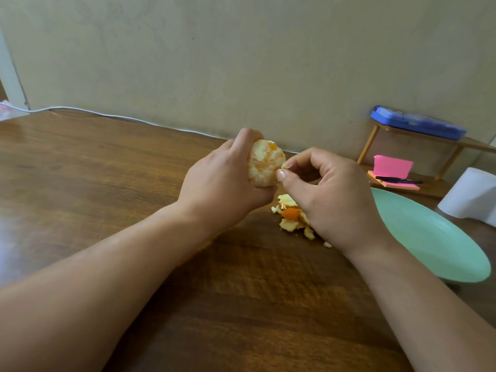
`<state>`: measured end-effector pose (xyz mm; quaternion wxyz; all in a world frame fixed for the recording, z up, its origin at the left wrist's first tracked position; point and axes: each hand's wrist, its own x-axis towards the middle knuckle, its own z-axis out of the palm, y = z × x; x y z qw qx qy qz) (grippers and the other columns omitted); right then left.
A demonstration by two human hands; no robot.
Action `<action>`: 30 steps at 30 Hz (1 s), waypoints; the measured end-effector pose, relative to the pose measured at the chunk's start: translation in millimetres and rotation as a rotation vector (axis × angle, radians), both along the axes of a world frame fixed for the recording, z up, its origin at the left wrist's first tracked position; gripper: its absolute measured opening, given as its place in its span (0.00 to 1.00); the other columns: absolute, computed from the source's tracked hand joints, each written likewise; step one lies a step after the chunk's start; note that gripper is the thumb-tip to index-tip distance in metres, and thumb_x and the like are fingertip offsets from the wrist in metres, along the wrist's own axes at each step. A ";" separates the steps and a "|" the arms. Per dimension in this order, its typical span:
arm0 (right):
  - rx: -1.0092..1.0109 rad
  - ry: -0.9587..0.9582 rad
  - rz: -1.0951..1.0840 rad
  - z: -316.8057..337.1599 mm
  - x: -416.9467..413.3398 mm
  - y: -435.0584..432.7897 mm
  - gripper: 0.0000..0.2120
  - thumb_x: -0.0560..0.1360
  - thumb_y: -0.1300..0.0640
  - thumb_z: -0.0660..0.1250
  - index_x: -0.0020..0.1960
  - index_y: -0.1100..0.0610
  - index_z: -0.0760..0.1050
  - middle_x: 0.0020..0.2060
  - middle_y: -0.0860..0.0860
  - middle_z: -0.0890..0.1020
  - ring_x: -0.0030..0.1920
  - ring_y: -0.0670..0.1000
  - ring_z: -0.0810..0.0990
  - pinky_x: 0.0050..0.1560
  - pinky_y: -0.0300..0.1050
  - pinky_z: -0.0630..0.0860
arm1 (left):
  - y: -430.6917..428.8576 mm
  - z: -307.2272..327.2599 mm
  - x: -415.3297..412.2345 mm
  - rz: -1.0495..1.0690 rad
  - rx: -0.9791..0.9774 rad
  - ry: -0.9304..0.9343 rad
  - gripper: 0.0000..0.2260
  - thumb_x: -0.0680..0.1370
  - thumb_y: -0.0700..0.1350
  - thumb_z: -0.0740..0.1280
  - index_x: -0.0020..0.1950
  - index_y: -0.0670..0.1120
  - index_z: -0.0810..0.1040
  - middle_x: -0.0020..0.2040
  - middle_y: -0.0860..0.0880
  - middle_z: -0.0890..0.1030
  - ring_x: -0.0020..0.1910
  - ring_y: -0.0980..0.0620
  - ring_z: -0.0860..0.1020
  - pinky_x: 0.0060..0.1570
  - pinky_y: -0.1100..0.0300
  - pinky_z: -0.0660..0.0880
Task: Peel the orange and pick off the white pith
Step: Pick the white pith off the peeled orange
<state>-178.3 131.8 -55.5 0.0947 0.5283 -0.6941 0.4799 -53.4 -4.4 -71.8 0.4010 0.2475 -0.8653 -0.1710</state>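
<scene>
Orange (264, 163): in the left hand's grasp, raised off the table, touching the right fingertips; rind gone from the face in view.
Left hand (222, 181): clasped round the fruit, fingers curled behind it, thumb underneath.
Right hand (330, 194): thumb and forefinger pinched on a small pith scrap (284, 165) at the fruit's right edge; remaining fingers loosely curled.
Step in hand: by the look of it, pith-picking, with peeling mostly done.
Doing it well: pinch low, at the scrap's root, with the nail edges; pull along the surface and not straight out, to spare the segment skin; roll the fruit in the left palm to bring fresh patches round; hold gently, to avoid squeezing out juice.
Pith: pale cream, matte, spongy-looking, in patches and threads; likely to tear off in short bits.
Flesh: round, soft, glossy orange where exposed near the top.
Peel pile (292, 216): under the right hand, on the table; ragged flakes, bright orange outside, cream inside.
Table (134, 162): dark wood grain, smooth, faint sheen.
Plate (429, 237): right of the right wrist; mint green, round, shallow, smooth.
Sticky notes (391, 167): beyond the right hand; pink paper, black pen (397, 180) across them.
</scene>
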 end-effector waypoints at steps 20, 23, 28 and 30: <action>0.025 -0.074 -0.060 -0.3 2.4 -1.1 0.07 0.79 0.54 0.71 0.42 0.49 0.81 0.36 0.43 0.84 0.38 0.45 0.83 0.35 0.35 0.76 | 6.6 -10.5 -7.7 -0.118 0.260 0.086 0.29 0.70 0.58 0.80 0.66 0.58 0.70 0.51 0.57 0.82 0.48 0.57 0.82 0.48 0.50 0.83; 0.036 -0.071 -0.023 3.0 2.0 0.9 0.04 0.80 0.55 0.71 0.47 0.48 0.82 0.39 0.42 0.85 0.42 0.44 0.84 0.38 0.36 0.79 | 4.7 -10.3 -6.5 -0.147 0.307 0.124 0.29 0.71 0.58 0.80 0.66 0.58 0.70 0.51 0.57 0.82 0.48 0.59 0.83 0.50 0.50 0.84; 0.040 -0.029 -0.050 3.1 3.3 1.9 0.03 0.80 0.52 0.75 0.48 0.48 0.83 0.39 0.42 0.85 0.44 0.41 0.84 0.40 0.30 0.76 | 5.6 -11.2 -7.6 -0.117 0.262 0.130 0.29 0.71 0.59 0.79 0.67 0.58 0.69 0.51 0.58 0.82 0.47 0.59 0.82 0.47 0.50 0.83; 0.041 -0.010 -0.082 1.3 2.8 0.7 0.04 0.79 0.50 0.75 0.46 0.48 0.83 0.38 0.42 0.85 0.43 0.41 0.84 0.39 0.31 0.76 | 5.5 -11.2 -8.4 -0.074 0.202 0.109 0.29 0.71 0.60 0.78 0.67 0.57 0.69 0.51 0.58 0.81 0.47 0.58 0.81 0.46 0.51 0.82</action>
